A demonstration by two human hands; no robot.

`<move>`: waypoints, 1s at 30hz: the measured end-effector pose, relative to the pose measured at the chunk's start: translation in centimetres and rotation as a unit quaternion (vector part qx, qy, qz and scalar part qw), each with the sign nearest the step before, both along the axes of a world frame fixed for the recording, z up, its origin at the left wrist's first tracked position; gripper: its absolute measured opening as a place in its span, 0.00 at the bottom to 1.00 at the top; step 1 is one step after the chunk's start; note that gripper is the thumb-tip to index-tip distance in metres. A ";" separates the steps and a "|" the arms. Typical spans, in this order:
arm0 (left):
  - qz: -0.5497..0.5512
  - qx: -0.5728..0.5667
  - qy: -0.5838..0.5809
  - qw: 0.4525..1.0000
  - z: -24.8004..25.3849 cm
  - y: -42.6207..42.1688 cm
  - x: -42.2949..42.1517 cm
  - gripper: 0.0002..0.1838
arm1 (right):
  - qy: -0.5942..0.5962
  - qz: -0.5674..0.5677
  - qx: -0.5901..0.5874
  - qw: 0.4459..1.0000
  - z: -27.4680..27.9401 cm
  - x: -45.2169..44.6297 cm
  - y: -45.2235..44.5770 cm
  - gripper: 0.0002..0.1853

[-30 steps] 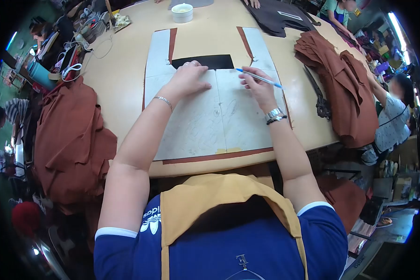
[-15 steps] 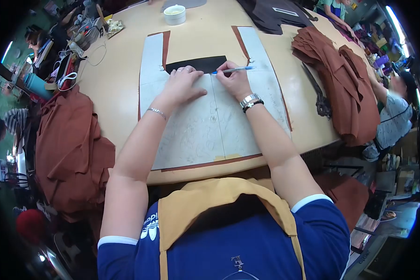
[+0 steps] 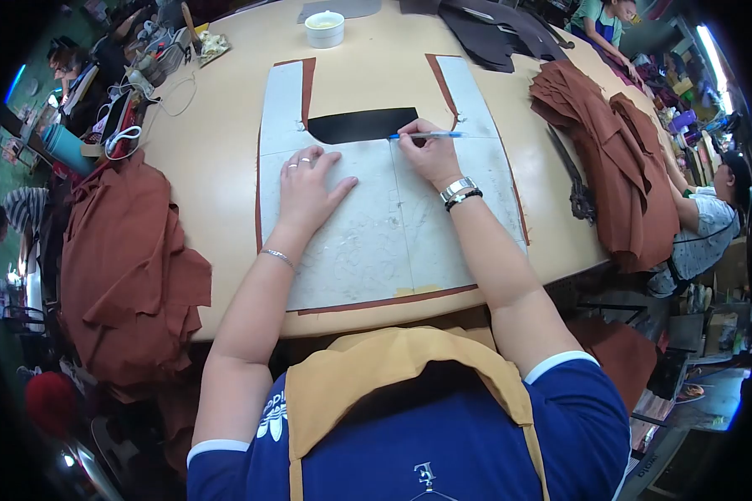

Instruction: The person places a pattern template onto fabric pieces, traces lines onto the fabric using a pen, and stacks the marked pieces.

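Observation:
My left hand [image 3: 309,188] lies flat with spread fingers on the white pattern sheet [image 3: 351,242], left of its centre line. In my right hand [image 3: 428,150] is a blue pen [image 3: 434,134], its tip at the sheet's upper edge near the centre line. Reddish-brown material [image 3: 443,88] shows along the sheet's edges beneath it. A black piece [image 3: 363,125] lies in the notch just above the sheet's top edge.
Brown material is heaped at the left [image 3: 125,267] and right [image 3: 610,159]. Scissors [image 3: 581,196] lie beside the right heap. A white cup [image 3: 325,30] and dark pieces [image 3: 493,37] are at the back. People [image 3: 706,225] are around the table.
My left hand has slid down and left from the black piece onto the sheet. Over the last second my right hand has brought the pen left to the centre line.

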State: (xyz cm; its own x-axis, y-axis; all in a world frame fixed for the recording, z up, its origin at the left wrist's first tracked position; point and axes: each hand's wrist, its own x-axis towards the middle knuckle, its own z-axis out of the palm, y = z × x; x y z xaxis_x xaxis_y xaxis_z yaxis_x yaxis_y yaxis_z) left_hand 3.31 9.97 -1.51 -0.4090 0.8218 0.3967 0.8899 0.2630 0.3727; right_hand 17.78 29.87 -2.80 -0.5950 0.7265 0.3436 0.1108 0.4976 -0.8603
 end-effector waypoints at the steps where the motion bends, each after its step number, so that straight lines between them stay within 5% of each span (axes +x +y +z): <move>1: 0.005 -0.006 0.002 1.000 0.1 0.0 0.1 0.27 | -0.003 -0.005 -0.006 1.000 0.3 0.0 0.2 0.06; 6: 0.084 -0.030 0.037 0.995 0.2 0.1 0.5 0.35 | 0.119 0.024 -0.155 0.981 0.8 -2.8 -0.2 0.11; 15: 0.076 -0.076 -0.012 0.994 0.4 0.2 0.1 0.39 | 0.045 0.088 -0.039 0.994 0.5 -12.7 -4.1 0.09; 30: 0.086 -0.084 0.014 0.993 0.1 0.3 0.0 0.44 | 0.031 0.087 0.032 0.995 0.1 -13.3 -4.2 0.08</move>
State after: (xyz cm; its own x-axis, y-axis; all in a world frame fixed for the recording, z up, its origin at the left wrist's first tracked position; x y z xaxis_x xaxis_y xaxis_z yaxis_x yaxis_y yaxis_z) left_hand 3.32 10.31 -1.42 -0.5402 0.7961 0.2728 0.8356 0.4691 0.2859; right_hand 4.52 25.65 -2.69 -0.6859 0.5899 0.4260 -0.0334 0.5593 -0.8283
